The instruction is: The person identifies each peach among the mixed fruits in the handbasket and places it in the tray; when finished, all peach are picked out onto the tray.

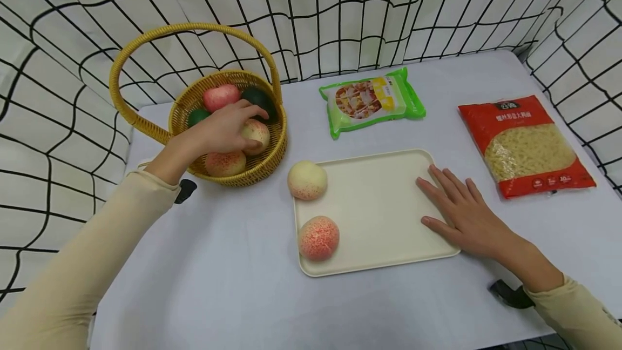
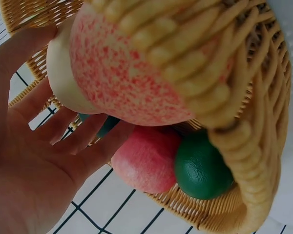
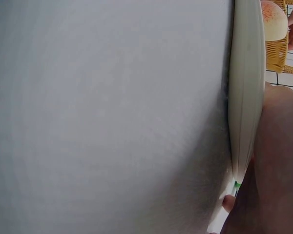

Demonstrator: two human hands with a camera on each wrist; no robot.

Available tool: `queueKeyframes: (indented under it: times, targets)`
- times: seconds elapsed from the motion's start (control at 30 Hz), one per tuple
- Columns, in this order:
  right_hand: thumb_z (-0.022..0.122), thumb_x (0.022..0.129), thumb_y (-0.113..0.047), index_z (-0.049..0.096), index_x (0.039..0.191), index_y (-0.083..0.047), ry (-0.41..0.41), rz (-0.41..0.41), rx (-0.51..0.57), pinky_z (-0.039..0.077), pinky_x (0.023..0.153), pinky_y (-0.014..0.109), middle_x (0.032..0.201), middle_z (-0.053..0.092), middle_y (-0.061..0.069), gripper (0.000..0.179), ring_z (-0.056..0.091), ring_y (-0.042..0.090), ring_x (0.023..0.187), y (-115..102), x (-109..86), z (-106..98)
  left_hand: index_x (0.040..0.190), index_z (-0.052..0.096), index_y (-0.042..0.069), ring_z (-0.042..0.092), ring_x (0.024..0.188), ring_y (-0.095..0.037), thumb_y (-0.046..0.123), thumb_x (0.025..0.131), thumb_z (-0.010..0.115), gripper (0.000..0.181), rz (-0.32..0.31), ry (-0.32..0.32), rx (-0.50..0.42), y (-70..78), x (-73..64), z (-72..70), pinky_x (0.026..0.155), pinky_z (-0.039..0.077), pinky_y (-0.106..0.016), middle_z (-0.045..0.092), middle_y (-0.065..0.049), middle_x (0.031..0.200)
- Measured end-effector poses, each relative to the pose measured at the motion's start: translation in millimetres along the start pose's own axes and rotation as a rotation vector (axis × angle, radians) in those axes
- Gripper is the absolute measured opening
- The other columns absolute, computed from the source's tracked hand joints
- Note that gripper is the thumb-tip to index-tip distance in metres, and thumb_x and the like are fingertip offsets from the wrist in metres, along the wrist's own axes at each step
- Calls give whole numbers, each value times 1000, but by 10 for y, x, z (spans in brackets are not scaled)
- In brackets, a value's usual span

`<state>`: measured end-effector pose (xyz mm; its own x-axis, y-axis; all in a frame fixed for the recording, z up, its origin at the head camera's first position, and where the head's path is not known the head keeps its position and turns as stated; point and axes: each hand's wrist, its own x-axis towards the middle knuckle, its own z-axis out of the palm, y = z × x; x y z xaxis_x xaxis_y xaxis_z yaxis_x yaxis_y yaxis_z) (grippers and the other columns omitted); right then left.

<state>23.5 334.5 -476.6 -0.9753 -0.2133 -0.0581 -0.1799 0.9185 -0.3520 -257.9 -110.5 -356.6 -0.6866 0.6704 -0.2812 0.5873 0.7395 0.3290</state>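
In the yellow wicker basket (image 1: 262,169), my left hand (image 1: 221,126) grips a pale, red-speckled peach (image 1: 256,135), with the thumb on one side and the fingers round the other. Another speckled peach (image 1: 225,163) lies below that hand, large in the left wrist view. A pink fruit (image 1: 221,97), a dark green fruit (image 1: 258,100) and a smaller green fruit (image 1: 197,117) sit behind. My right hand (image 1: 468,217) rests with spread, straight fingers on the right side of the cream tray (image 1: 374,204). At the tray's left side are a pale peach (image 1: 307,180) and a redder peach (image 1: 318,238).
Behind the tray lies a green food packet (image 1: 373,102). A red bag of pasta (image 1: 528,147) is at the right. The basket's tall handle (image 1: 194,27) arches over its opening. Black wire mesh (image 1: 316,20) borders the white-covered table (image 1: 233,263).
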Motion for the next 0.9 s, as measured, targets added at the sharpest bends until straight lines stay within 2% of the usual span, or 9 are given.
queueKeyframes:
  times: [0.2, 0.5, 0.63, 0.9]
  targets:
    - [69, 98, -46, 24, 171, -30, 13, -15, -6, 8, 129, 74, 182, 9, 9, 87, 13, 42, 165, 2, 6, -4, 150, 53, 9, 54, 132, -41, 26, 93, 79, 66, -8, -64, 4, 14, 63, 31, 113, 48, -62, 51, -22, 148]
    - [69, 98, -48, 24, 171, -29, 16, -29, -12, 6, 129, 74, 181, 10, 10, 87, 13, 41, 165, 12, -3, -7, 152, 52, 9, 55, 132, -39, 26, 92, 78, 67, 8, -121, 13, 38, 128, 59, 113, 49, -60, 50, -22, 150]
    - [69, 98, -48, 24, 171, -30, 13, -25, -6, 5, 129, 73, 181, 10, 10, 87, 12, 41, 165, 15, 2, -5, 152, 53, 7, 57, 128, -39, 21, 91, 76, 67, 28, -137, 2, 29, 139, 88, 112, 50, -61, 53, -22, 147]
    - [69, 98, -48, 24, 171, -30, 10, -18, -5, 6, 129, 74, 181, 11, 10, 87, 13, 41, 165, 13, 1, -4, 143, 60, 9, 59, 118, -38, 15, 88, 72, 56, 72, -151, 28, 49, 181, 130, 108, 51, -62, 60, -21, 135]
